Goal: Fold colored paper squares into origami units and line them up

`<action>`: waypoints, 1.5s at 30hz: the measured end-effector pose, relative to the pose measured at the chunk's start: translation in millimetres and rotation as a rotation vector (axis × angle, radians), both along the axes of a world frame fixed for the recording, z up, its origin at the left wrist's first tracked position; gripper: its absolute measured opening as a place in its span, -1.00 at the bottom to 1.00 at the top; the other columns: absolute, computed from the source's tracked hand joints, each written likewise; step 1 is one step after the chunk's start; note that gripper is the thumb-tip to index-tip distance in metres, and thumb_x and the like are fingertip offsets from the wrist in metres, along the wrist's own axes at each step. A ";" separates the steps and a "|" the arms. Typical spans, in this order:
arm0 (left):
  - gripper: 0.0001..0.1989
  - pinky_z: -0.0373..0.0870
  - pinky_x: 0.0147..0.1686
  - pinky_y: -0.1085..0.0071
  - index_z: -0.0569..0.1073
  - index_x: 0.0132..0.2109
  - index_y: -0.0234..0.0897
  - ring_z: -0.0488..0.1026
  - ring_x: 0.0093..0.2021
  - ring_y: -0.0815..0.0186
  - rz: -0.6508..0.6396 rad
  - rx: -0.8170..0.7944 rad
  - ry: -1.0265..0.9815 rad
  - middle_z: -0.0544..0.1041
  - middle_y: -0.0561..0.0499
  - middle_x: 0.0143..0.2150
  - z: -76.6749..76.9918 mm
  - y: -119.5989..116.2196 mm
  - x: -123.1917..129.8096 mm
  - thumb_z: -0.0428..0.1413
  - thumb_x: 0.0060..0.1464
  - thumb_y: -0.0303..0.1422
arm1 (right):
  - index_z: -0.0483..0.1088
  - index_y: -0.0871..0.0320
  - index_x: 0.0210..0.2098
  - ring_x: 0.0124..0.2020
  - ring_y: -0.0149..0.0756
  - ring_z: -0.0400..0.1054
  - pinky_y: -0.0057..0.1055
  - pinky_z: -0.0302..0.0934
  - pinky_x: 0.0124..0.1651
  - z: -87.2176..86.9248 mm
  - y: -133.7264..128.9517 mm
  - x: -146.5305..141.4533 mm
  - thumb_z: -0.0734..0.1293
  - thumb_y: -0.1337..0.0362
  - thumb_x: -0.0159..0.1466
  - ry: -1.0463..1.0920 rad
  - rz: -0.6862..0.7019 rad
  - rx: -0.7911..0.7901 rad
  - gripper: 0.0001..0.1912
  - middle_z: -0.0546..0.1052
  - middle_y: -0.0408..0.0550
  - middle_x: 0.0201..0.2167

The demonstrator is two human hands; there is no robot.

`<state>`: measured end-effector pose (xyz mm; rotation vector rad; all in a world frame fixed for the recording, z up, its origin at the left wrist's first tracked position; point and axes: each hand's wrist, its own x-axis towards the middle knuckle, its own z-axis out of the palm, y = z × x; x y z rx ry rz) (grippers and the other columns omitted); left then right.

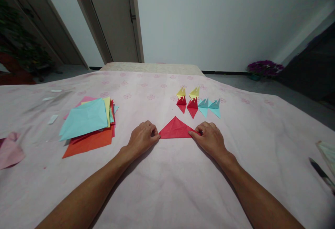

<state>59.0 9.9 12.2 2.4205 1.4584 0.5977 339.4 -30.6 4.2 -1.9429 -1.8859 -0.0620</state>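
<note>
A red sheet of origami paper [176, 128], folded into a triangle, lies on the cloth between my hands with its peak pointing away from me. My left hand [143, 135] pinches its left corner, and my right hand [208, 136] pinches the right one. Just beyond it stand small folded paper cranes in pairs: red cranes [192, 108], light blue cranes [215, 108] and yellow cranes [194, 93]. To the left of my left hand is a loose stack of coloured paper [86, 119], light blue on top, with orange, red, yellow and pink edges showing.
A pale pink flowered cloth [167, 187] covers the table. At the far right lie a dark pen or knife [321, 173] and a pale flat item [327, 155]. Pink fabric [12, 151] sits at the left edge, near small white slips [53, 119].
</note>
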 end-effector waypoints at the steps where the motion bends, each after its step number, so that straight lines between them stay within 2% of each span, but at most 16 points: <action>1: -0.93 0.22 -0.35 0.37 0.48 -0.37 -0.22 0.39 -0.29 0.23 -0.004 0.001 0.000 0.47 -0.02 -0.31 -0.6 -0.1 -0.5 0.17 0.06 -0.36 | 0.35 0.08 -0.60 -0.34 -0.20 0.23 -0.30 0.03 -0.34 -0.7 0.0 0.6 0.39 0.03 0.18 -0.002 0.004 0.007 -0.65 0.46 -0.09 -0.46; 6: -0.92 0.26 -0.29 0.37 0.48 -0.31 -0.23 0.40 -0.23 0.24 -0.042 -0.054 -0.046 0.47 0.00 -0.25 -4.1 -0.9 -4.9 0.20 0.08 -0.32 | 0.41 0.08 -0.50 -0.26 -0.19 0.25 -0.27 0.06 -0.22 -1.0 -0.2 0.3 0.41 0.13 0.16 0.020 0.095 0.085 -0.79 0.49 -0.10 -0.37; 9: -0.95 0.28 -0.27 0.40 0.46 -0.30 -0.23 0.39 -0.21 0.27 -0.096 0.028 -0.098 0.47 0.01 -0.23 -6.7 -1.5 -6.4 0.20 0.11 -0.38 | 0.43 0.08 -0.45 -0.19 -0.16 0.27 -0.23 0.08 -0.13 3.5 -2.7 -0.9 0.39 0.33 0.13 0.054 0.184 0.187 -0.95 0.52 -0.11 -0.32; 11: -0.96 0.27 -0.27 0.40 0.46 -0.29 -0.24 0.38 -0.23 0.28 -0.154 0.141 -0.085 0.46 0.00 -0.24 -8.8 -2.0 -6.9 0.15 0.15 -0.44 | 0.44 0.08 -0.43 -0.14 -0.15 0.29 -0.20 0.08 -0.07 7.9 -6.9 -1.9 0.36 0.45 0.09 0.067 0.261 0.266 -0.87 0.53 -0.11 -0.30; 14: -0.90 0.28 -0.29 0.40 0.46 -0.28 -0.26 0.37 -0.28 0.30 -0.217 0.224 -0.048 0.46 -0.01 -0.28 -12.3 -3.7 -8.4 0.08 0.21 -0.47 | 0.46 0.07 -0.35 -0.08 -0.12 0.31 -0.15 0.09 0.00 13.8 -16.3 -6.6 0.34 0.50 0.08 0.042 0.391 0.317 -0.79 0.55 -0.09 -0.25; 19: -0.89 0.35 -0.27 0.42 0.50 -0.23 -0.27 0.42 -0.27 0.32 -0.221 0.130 -0.124 0.49 -0.03 -0.26 -14.7 -9.5 -14.1 0.07 0.24 -0.46 | 0.46 0.06 0.00 0.04 -0.05 0.28 -0.08 0.11 0.10 16.6 -32.8 -26.2 0.32 0.50 0.07 -0.041 0.627 0.228 -0.50 0.54 -0.04 -0.04; 23: -0.85 0.39 -0.22 0.42 0.54 -0.17 -0.26 0.46 -0.22 0.31 -0.191 0.067 -0.147 0.52 -0.06 -0.19 -12.2 -13.5 -19.8 0.06 0.26 -0.44 | 0.47 0.10 0.02 -0.05 -0.05 0.32 -0.10 0.17 0.01 13.2 -40.9 -41.7 0.31 0.47 0.08 -0.042 0.714 0.131 -0.50 0.56 -0.01 -0.07; 30: -0.86 0.39 -0.19 0.42 0.52 -0.17 -0.25 0.46 -0.18 0.31 -0.170 -0.034 -0.168 0.49 -0.03 -0.16 -8.4 -9.7 -23.6 0.07 0.22 -0.49 | 0.54 0.09 -0.13 -0.19 -0.11 0.38 -0.16 0.23 -0.13 9.5 -42.1 -54.2 0.34 0.43 0.10 0.134 0.617 0.056 -0.66 0.59 -0.02 -0.20; 33: -0.89 0.38 -0.18 0.40 0.51 -0.18 -0.24 0.44 -0.19 0.31 -0.147 -0.052 -0.191 0.47 -0.02 -0.18 -8.2 -8.1 -22.0 0.08 0.22 -0.46 | 0.54 0.06 -0.11 -0.13 -0.11 0.41 -0.15 0.25 -0.03 20.2 -41.1 -49.8 0.33 0.45 0.06 0.333 0.628 -0.048 -0.59 0.59 -0.04 -0.16; 35: -0.88 0.38 -0.17 0.38 0.50 -0.19 -0.24 0.44 -0.19 0.30 -0.139 -0.062 -0.204 0.46 -0.01 -0.19 -7.8 -8.8 -20.2 0.06 0.25 -0.39 | 0.51 0.06 -0.04 -0.07 -0.10 0.42 -0.17 0.29 -0.02 28.7 -37.9 -41.7 0.31 0.42 0.07 0.555 0.649 -0.165 -0.55 0.57 -0.02 -0.08; 36: -0.86 0.38 -0.17 0.38 0.50 -0.20 -0.24 0.44 -0.19 0.30 -0.135 -0.066 -0.208 0.46 -0.01 -0.20 -7.6 -9.5 -19.2 0.05 0.27 -0.36 | 0.51 0.07 -0.03 -0.08 -0.11 0.44 -0.19 0.33 -0.07 31.9 -34.7 -37.0 0.29 0.38 0.11 0.676 0.612 -0.207 -0.58 0.56 0.00 -0.07; 38: -0.82 0.38 -0.17 0.37 0.51 -0.23 -0.25 0.44 -0.19 0.29 -0.120 -0.061 -0.220 0.46 -0.02 -0.21 -7.6 -11.1 -17.2 0.03 0.29 -0.33 | 0.50 0.10 -0.06 -0.18 -0.13 0.46 -0.23 0.36 -0.20 34.2 -24.7 -28.3 0.25 0.27 0.20 0.816 0.368 -0.144 -0.66 0.56 0.04 -0.13; 40: -0.83 0.39 -0.15 0.37 0.52 -0.23 -0.25 0.45 -0.18 0.29 -0.112 -0.049 -0.239 0.48 -0.03 -0.19 -8.6 -12.4 -15.4 0.05 0.27 -0.35 | 0.48 0.08 -0.01 -0.12 -0.10 0.43 -0.19 0.35 -0.15 30.8 -11.7 -23.4 0.31 0.16 0.20 0.716 0.130 0.009 -0.62 0.54 0.06 -0.08; 42: -0.87 0.40 -0.13 0.37 0.53 -0.23 -0.25 0.47 -0.16 0.29 -0.115 -0.040 -0.263 0.50 -0.03 -0.15 -10.9 -13.0 -13.9 0.09 0.25 -0.38 | 0.39 0.06 0.14 -0.02 -0.07 0.38 -0.17 0.31 -0.06 24.2 -0.1 -23.1 0.37 0.10 0.17 0.599 0.073 0.025 -0.46 0.49 0.06 0.02; 45: -0.89 0.42 -0.11 0.37 0.56 -0.23 -0.23 0.49 -0.12 0.29 -0.115 -0.030 -0.303 0.52 -0.04 -0.08 -15.1 -11.8 -12.1 0.11 0.22 -0.42 | 0.28 0.06 0.24 -0.18 -0.19 0.43 -0.26 0.30 -0.13 15.7 6.8 -27.4 0.36 0.13 0.18 0.569 0.074 -0.117 -0.36 0.54 -0.02 -0.14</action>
